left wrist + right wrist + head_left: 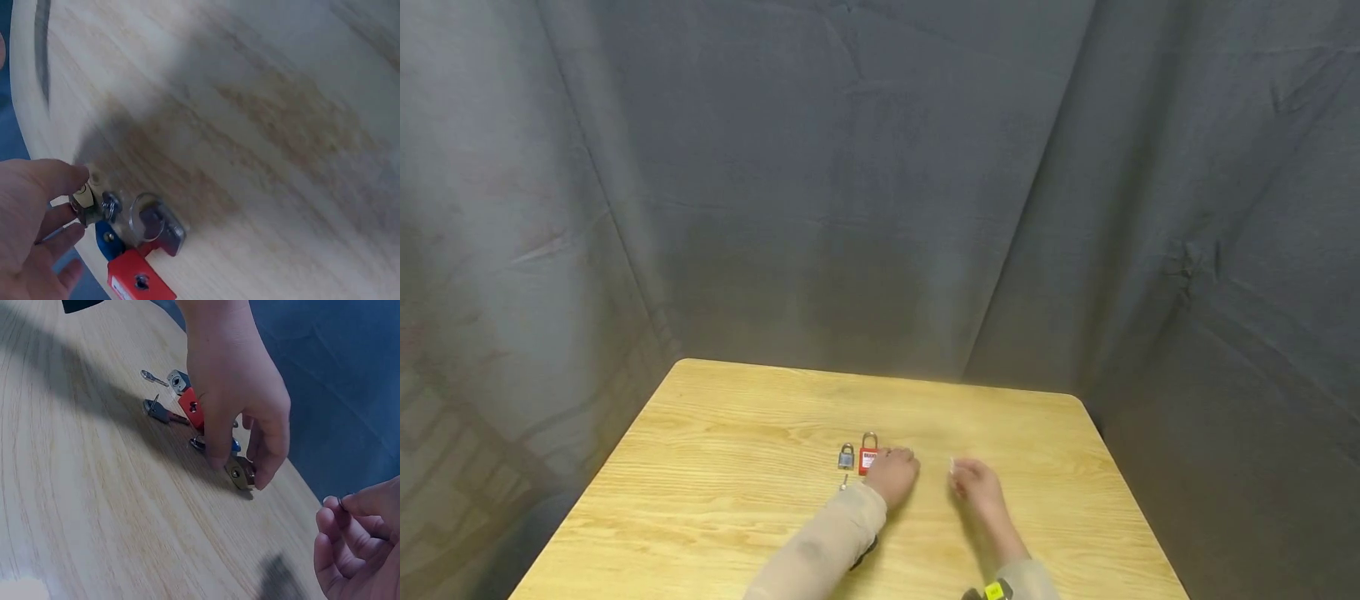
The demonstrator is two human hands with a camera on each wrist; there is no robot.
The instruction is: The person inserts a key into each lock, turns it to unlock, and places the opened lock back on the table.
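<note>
My left hand (892, 477) is low over the table, thumb and fingers pinching a small brass padlock (239, 473) from both sides. Beside it in the left wrist view lie a small silver key (111, 205) and a blue piece (109, 242), partly covered. A red padlock (868, 461) with its shackle pointing away lies left of this hand. Held off to the right, my right hand (979, 486) pinches a tiny object (342, 502) between thumb and fingertips; I cannot tell what kind it is.
Left of the red padlock lies a grey padlock (846, 457), with a small silver key (150, 376) nearby. A black-headed key (159, 411) on a ring lies beside the red padlock. The wooden table (737, 467) is bordered by grey curtains (850, 208).
</note>
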